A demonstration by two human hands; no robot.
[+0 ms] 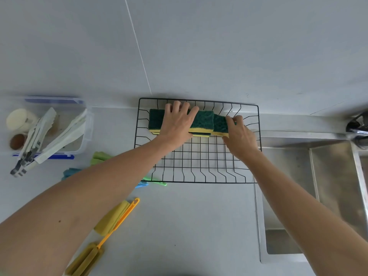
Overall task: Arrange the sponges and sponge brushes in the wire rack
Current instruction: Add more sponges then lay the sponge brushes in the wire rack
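Observation:
A black wire rack (196, 172) stands on the counter against the wall. Green-and-yellow sponges lie in a row along its far side. My left hand (177, 122) rests flat on the stacked sponges (203, 121) at the left and middle. My right hand (240, 134) grips the rightmost sponge (220, 124) by its right end, fingers over the green top. On the counter at front left lie two yellow sponge brushes (117, 216) with orange handles, one (85, 259) nearer me. A green one (157, 181) and a blue one (69, 173) show partly from under my left forearm.
A clear plastic box (87, 128) with blue clips holds white tongs (65, 136) at the far left, beside a white cup (20, 120) and a brown round object (17, 141). A steel sink (328, 196) with a tap (356, 128) lies to the right of the rack.

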